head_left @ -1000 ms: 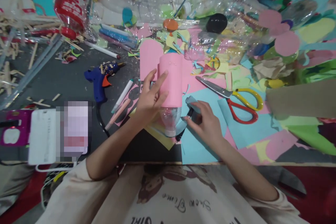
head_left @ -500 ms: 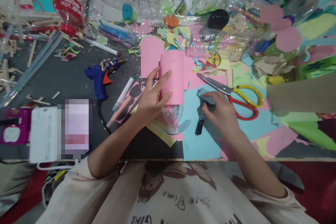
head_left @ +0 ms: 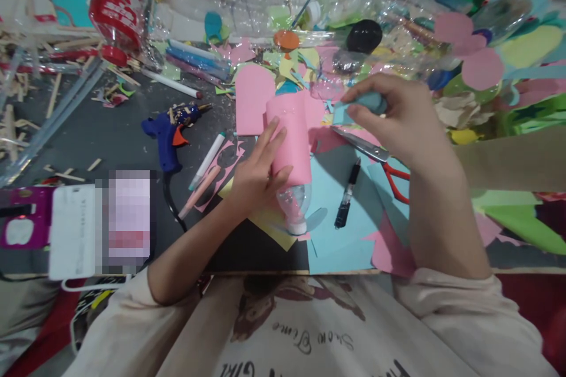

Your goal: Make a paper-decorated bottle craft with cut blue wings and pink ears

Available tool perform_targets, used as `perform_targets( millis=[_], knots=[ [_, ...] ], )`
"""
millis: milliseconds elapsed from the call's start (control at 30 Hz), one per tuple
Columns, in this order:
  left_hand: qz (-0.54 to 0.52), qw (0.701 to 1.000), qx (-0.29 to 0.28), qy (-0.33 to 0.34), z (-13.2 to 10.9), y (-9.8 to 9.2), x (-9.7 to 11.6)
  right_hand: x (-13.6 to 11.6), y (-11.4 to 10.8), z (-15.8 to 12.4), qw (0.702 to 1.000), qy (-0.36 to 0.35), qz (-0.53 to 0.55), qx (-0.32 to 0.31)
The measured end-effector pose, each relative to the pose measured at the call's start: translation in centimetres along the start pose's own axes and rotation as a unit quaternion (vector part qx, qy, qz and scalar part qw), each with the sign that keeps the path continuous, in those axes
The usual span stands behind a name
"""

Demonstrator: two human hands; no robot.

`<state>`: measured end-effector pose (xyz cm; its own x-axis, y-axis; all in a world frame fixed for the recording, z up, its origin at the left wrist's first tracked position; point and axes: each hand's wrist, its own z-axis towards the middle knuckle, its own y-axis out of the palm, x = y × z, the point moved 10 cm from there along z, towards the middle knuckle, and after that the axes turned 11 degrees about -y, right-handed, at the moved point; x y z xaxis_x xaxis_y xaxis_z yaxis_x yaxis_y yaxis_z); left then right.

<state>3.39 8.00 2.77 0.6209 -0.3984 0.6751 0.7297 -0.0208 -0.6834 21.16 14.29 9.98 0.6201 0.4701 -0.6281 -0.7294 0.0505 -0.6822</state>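
Observation:
A small plastic bottle (head_left: 293,206) wrapped in pink paper (head_left: 292,141) lies on the table, its white cap towards me. My left hand (head_left: 259,179) holds it from the left side, fingers and thumb on the pink wrap. Above the scissors, my right hand (head_left: 393,112) pinches a small piece of light blue paper (head_left: 369,103) between thumb and fingers. The scissors (head_left: 362,144) lie under my right hand and forearm, which cover their yellow handle. A black pen (head_left: 348,194) rests on a light blue sheet (head_left: 336,247). A pink arch-shaped paper (head_left: 254,100) sits left of the bottle.
A blue glue gun (head_left: 165,135) lies to the left, its cord running towards me. Markers (head_left: 207,159) lie between it and my left hand. A red-labelled bottle (head_left: 115,15), paper scraps (head_left: 481,68) and clear plastic fill the back. A phone (head_left: 130,212) lies at the left.
My right hand has lifted the blue paper from beside the pen and carried it away from me, over the scissors. The wrapped bottle has shifted slightly towards me under my left hand.

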Motion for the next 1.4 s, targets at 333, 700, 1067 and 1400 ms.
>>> perform_targets(
  millis=[333,700,1067,1400],
  knots=[
    [0.069,0.997,-0.034,0.006,0.1,0.3,1.1,-3.5,4.2,5.5,0.997,-0.006,-0.016,-0.072],
    [0.052,0.996,-0.068,0.019,0.0,0.9,1.2,-2.9,5.2,5.1,0.994,-0.043,-0.020,-0.096],
    [0.038,0.996,-0.076,0.015,0.0,1.0,1.1,-2.7,5.5,5.0,0.993,-0.029,-0.034,-0.111],
    [0.029,0.996,-0.089,0.005,0.1,1.2,0.8,-2.6,5.8,5.0,0.991,-0.035,-0.042,-0.119]
  ],
)
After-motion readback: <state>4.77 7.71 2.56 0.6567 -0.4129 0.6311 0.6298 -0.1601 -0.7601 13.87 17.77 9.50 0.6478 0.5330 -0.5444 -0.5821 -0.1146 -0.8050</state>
